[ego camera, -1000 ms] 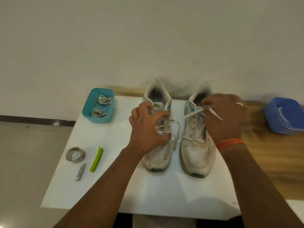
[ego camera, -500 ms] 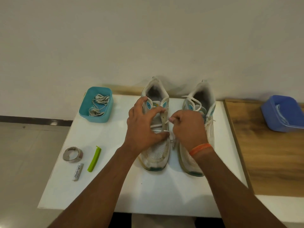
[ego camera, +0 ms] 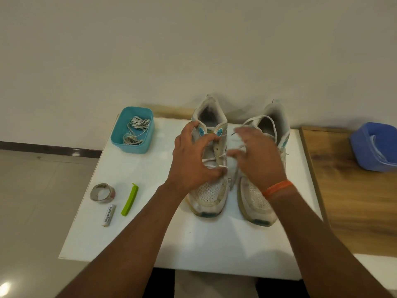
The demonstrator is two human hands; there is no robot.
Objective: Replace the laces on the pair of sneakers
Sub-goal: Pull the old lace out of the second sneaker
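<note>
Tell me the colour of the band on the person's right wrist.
Orange. The wristband shows clearly in the head view, just below the right hand.

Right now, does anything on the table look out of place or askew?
The white lace on the right white mesh sneaker lies in a slack loop over its collar. The left white mesh sneaker is laced only low down, upper eyelets empty. Nothing spilled.
</note>
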